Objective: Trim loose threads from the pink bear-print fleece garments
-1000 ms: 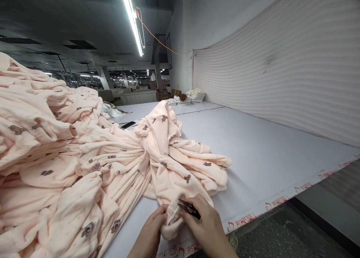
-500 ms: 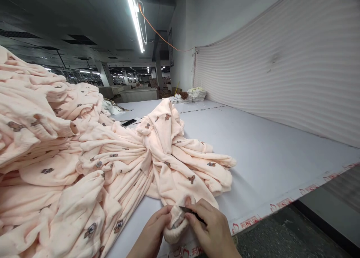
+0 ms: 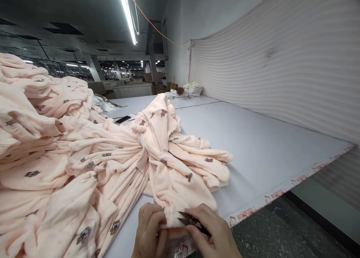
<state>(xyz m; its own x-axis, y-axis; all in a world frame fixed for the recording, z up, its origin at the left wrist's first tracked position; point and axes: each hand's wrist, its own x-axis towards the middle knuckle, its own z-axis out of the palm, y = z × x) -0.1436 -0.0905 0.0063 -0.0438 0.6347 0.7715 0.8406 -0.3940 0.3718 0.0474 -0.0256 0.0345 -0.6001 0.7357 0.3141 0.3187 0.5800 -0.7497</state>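
My left hand (image 3: 149,228) pinches the near hem of a peach fleece garment (image 3: 174,175) printed with small brown bears. My right hand (image 3: 213,233) is closed around small dark thread snips (image 3: 188,219), whose blades point left and rest against the same hem, just beside my left fingers. The garment lies bunched on the white table (image 3: 253,149), close to its front edge. A ring shows on a finger of my left hand.
A big heap of matching peach garments (image 3: 47,149) fills the left side. A dark phone (image 3: 123,119) lies on the table behind it. Folded white stacks (image 3: 192,89) sit at the far end by a ribbed wall covering (image 3: 281,63). A dark floor (image 3: 281,235) lies right of the table edge.
The rolled cuff I held has been flattened out along the hem. My left hand has shifted left and turned palm down, and the snips now lie lower against the edge.
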